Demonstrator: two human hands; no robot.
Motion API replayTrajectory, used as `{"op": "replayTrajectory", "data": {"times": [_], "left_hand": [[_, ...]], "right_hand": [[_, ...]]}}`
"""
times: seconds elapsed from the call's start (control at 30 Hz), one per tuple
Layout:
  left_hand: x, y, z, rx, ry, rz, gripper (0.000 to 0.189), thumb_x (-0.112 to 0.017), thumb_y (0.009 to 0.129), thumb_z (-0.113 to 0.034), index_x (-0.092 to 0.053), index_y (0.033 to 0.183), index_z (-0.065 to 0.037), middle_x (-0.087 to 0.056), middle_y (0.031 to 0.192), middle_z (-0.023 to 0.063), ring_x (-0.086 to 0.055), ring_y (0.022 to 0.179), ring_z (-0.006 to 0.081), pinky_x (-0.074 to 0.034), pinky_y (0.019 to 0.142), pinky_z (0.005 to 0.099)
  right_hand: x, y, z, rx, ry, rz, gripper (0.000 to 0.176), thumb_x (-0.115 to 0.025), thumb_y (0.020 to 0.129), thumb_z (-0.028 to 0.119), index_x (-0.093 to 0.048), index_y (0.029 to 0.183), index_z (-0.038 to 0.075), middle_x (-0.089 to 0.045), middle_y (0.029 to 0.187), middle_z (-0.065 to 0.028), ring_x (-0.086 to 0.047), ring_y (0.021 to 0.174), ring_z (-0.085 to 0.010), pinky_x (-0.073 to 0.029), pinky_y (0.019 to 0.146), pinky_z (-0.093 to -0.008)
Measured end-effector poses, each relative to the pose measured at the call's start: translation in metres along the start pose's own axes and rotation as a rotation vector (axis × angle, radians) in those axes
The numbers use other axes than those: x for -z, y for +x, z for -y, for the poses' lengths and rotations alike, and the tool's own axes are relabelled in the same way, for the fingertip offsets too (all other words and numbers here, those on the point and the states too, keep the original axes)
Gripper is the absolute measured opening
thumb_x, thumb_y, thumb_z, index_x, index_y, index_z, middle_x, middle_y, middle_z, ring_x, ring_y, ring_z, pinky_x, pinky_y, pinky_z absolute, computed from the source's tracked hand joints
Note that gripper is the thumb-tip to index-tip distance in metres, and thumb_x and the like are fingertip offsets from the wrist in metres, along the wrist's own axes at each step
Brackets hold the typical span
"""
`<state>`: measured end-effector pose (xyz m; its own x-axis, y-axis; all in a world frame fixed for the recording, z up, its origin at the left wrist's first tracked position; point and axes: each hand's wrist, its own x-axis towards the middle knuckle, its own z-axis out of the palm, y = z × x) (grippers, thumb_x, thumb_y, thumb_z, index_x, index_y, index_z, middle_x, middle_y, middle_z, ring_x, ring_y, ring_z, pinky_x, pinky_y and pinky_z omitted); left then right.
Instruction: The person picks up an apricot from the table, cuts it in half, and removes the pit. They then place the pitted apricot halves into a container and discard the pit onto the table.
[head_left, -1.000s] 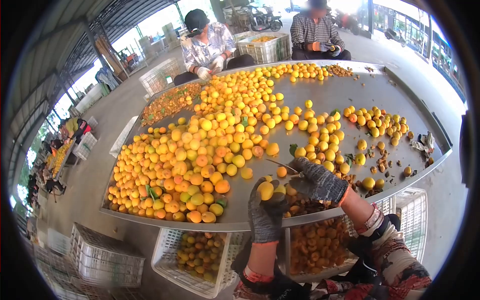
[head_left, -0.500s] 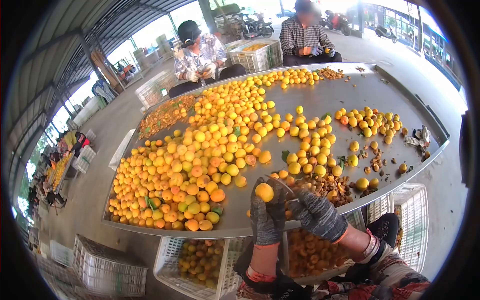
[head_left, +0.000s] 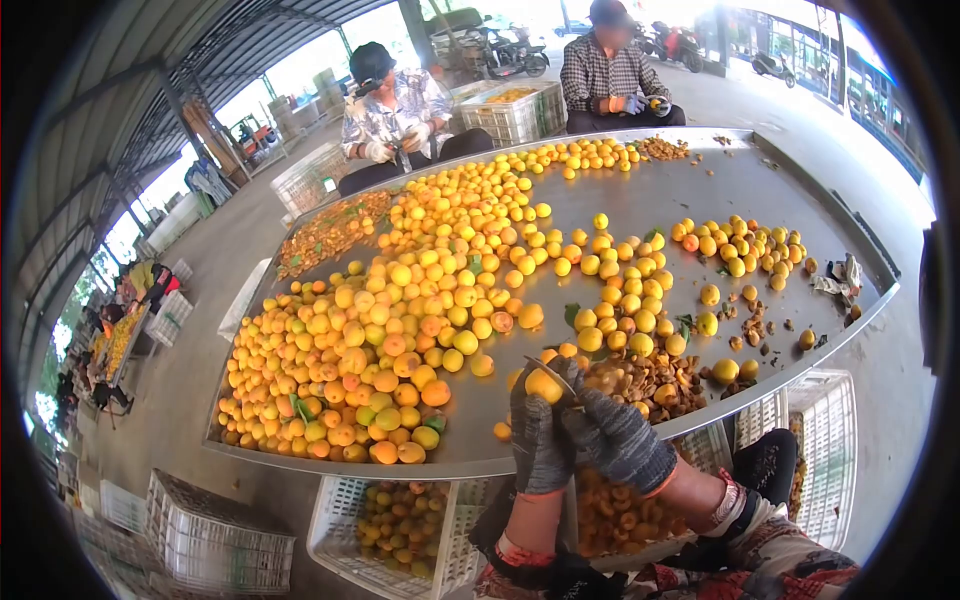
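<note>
My left hand [head_left: 543,448], in a grey knit glove, grips a yellow-orange apricot [head_left: 544,386] above the near edge of the metal table. Close against it, my gloved right hand [head_left: 625,440] is closed on a small knife, whose thin blade [head_left: 571,377] lies at the apricot's upper right side. The handle is hidden in the glove. Just beyond my hands is a heap of pits and scraps [head_left: 655,385]. A large pile of whole apricots [head_left: 350,350] covers the left part of the metal table [head_left: 590,192], and looser ones trail to the right.
Below the near edge stand a crate of greenish apricots [head_left: 335,515] and another holding opened fruit [head_left: 630,515]. More white crates [head_left: 825,425] stand at right. Two people [head_left: 395,110] sit across the table handling fruit. A crumpled cloth [head_left: 840,275] lies near the right rim.
My right hand has moved left, up against my left hand, bringing the blade to the apricot. My left hand has shifted slightly right and tilted the apricot.
</note>
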<state>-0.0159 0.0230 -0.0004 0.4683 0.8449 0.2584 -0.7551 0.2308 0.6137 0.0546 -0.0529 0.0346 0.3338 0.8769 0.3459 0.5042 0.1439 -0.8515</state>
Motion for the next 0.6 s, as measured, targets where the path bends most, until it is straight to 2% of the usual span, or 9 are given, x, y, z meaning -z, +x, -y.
{"op": "replayTrajectory", "data": {"times": [0.03, 0.1, 0.13, 0.2, 0.3, 0.43, 0.5, 0.53, 0.6], "left_hand": [[-0.001, -0.001, 0.000, -0.010, 0.018, 0.003, 0.054, -0.052, 0.086, -0.037, -0.035, 0.125, -0.002, -0.046, 0.121, 0.0153, -0.047, 0.112, 0.0272, -0.037, 0.097, 0.0397], [-0.005, -0.004, -0.005, -0.009, 0.084, -0.017, 0.053, -0.053, 0.086, -0.037, -0.037, 0.123, -0.004, -0.046, 0.121, 0.0132, -0.047, 0.109, 0.0241, -0.039, 0.093, 0.0370], [-0.007, -0.004, -0.006, -0.011, 0.147, -0.034, 0.052, -0.055, 0.085, -0.037, -0.038, 0.122, -0.005, -0.046, 0.121, 0.0111, -0.048, 0.106, 0.0210, -0.041, 0.090, 0.0343], [-0.001, -0.005, -0.001, -0.015, 0.171, -0.019, 0.050, -0.055, 0.086, -0.035, -0.038, 0.123, -0.005, -0.047, 0.120, 0.0102, -0.048, 0.105, 0.0198, -0.042, 0.089, 0.0332], [0.000, -0.007, -0.001, -0.009, 0.283, -0.015, 0.048, -0.054, 0.087, -0.031, -0.038, 0.124, -0.005, -0.048, 0.117, 0.0083, -0.047, 0.103, 0.0169, -0.042, 0.086, 0.0309], [-0.006, -0.009, -0.005, 0.045, 0.399, -0.076, 0.044, -0.054, 0.087, -0.026, -0.041, 0.123, -0.004, -0.052, 0.108, 0.0051, -0.049, 0.097, 0.0126, -0.044, 0.078, 0.0265], [0.002, -0.005, -0.011, 0.112, 0.523, -0.024, 0.041, -0.054, 0.087, -0.025, -0.044, 0.120, -0.003, -0.053, 0.107, 0.0059, -0.050, 0.097, 0.0133, -0.043, 0.080, 0.0263], [0.006, -0.005, -0.014, 0.182, 0.645, 0.024, 0.038, -0.054, 0.087, -0.025, -0.047, 0.117, -0.001, -0.054, 0.107, 0.0067, -0.051, 0.096, 0.0140, -0.043, 0.082, 0.0261], [0.006, -0.004, -0.022, 0.286, 0.652, -0.009, 0.037, -0.054, 0.087, -0.025, -0.049, 0.116, -0.001, -0.054, 0.105, 0.0063, -0.052, 0.093, 0.0136, -0.043, 0.080, 0.0255]], "right_hand": [[0.003, 0.000, 0.000, -0.002, 0.001, 0.000, 0.027, -0.054, 0.084, 0.005, -0.051, 0.111, -0.001, -0.061, 0.087, -0.0103, -0.060, 0.079, -0.0169, -0.047, 0.068, -0.0288], [0.013, 0.005, 0.002, -0.155, 0.467, 0.125, 0.029, -0.052, 0.085, 0.003, -0.050, 0.114, 0.000, -0.061, 0.089, -0.0092, -0.059, 0.081, -0.0157, -0.047, 0.068, -0.0290], [0.018, 0.007, -0.001, -0.154, 0.467, 0.125, 0.029, -0.052, 0.085, 0.003, -0.050, 0.114, 0.000, -0.061, 0.089, -0.0092, -0.059, 0.081, -0.0157, -0.047, 0.068, -0.0290], [0.026, 0.010, -0.007, 0.147, 0.023, 0.178, 0.032, -0.050, 0.086, 0.003, -0.047, 0.118, 0.000, -0.061, 0.090, -0.0091, -0.059, 0.081, -0.0164, -0.047, 0.068, -0.0285], [0.033, 0.012, -0.003, 0.056, 0.233, 0.212, 0.035, -0.051, 0.086, 0.005, -0.045, 0.120, 0.000, -0.061, 0.091, -0.0093, -0.059, 0.081, -0.0173, -0.048, 0.068, -0.0292], [0.040, 0.011, -0.008, 0.188, 0.095, 0.201, 0.035, -0.052, 0.085, 0.005, -0.046, 0.120, 0.001, -0.060, 0.096, -0.0113, -0.060, 0.084, -0.0189, -0.049, 0.067, -0.0310], [0.044, 0.010, -0.018, -0.129, 0.624, 0.331, 0.031, -0.051, 0.084, 0.004, -0.050, 0.115, -0.001, -0.058, 0.100, -0.0157, -0.060, 0.088, -0.0208, -0.049, 0.069, -0.0310], [0.050, 0.013, -0.026, -0.134, 0.625, 0.329, 0.031, -0.051, 0.084, 0.004, -0.050, 0.115, -0.001, -0.058, 0.100, -0.0157, -0.060, 0.088, -0.0208, -0.049, 0.069, -0.0310], [0.060, 0.022, -0.039, 0.725, -0.542, 0.289, 0.034, -0.051, 0.084, 0.002, -0.048, 0.118, 0.000, -0.057, 0.104, -0.0149, -0.059, 0.092, -0.0191, -0.048, 0.074, -0.0289]]}}
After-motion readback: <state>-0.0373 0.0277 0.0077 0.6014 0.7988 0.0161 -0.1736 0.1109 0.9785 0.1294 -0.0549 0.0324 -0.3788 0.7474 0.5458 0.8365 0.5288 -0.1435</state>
